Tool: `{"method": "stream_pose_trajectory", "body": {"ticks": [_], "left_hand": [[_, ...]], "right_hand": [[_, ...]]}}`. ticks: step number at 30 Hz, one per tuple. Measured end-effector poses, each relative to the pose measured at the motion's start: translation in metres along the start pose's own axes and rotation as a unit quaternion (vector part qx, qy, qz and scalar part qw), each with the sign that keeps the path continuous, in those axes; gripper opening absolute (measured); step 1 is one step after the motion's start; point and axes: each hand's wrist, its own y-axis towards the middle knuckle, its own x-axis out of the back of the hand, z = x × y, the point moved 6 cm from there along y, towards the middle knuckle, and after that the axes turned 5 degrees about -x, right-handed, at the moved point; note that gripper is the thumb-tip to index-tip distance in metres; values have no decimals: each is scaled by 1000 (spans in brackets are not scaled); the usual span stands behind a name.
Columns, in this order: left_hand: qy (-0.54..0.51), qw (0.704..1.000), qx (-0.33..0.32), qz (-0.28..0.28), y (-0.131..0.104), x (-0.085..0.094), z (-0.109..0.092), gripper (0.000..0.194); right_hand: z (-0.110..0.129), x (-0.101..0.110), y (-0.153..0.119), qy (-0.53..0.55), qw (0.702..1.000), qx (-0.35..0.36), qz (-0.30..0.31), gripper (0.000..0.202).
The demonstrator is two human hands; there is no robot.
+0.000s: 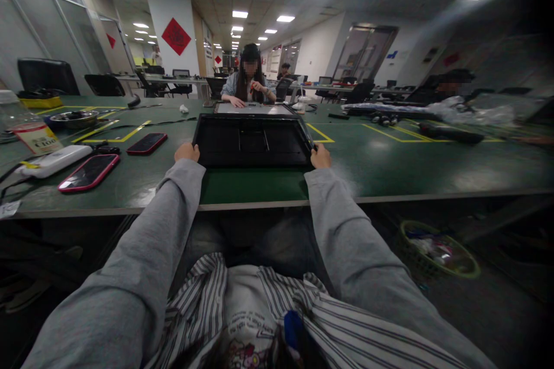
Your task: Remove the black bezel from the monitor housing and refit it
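Both hands on the black tray [253, 144], frame centre, on the green worktop [389, 167]. Left hand [187, 153] grips its near-left corner, right hand [321, 157] its near-right corner. Long axis left-right; both hands equally near.

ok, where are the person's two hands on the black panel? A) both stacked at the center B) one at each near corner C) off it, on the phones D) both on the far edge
B: the left hand grips the near left corner of the black panel and the right hand the near right corner; the phones lie untouched to the left.
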Motion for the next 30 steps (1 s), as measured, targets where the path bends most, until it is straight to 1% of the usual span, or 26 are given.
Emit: {"method": "stream_pose_trajectory", "body": {"ticks": [8, 16, 21, 30], "left_hand": [[-22, 1000, 6, 2, 2, -4, 2, 45], [-28, 999, 20, 0, 0, -2, 2, 42], [-23, 1000, 18, -6, 2, -2, 4, 44], [-18, 1000, 22, -2, 2, -4, 5, 44]], "right_hand": [[-6, -5, 8, 4, 1000, 1, 7, 47], [-6, -4, 8, 4, 1000, 4, 3, 47], [-5, -4, 8, -1, 1000, 7, 0, 47], [-5, -5, 8, -2, 1000, 8, -7, 46]]}}
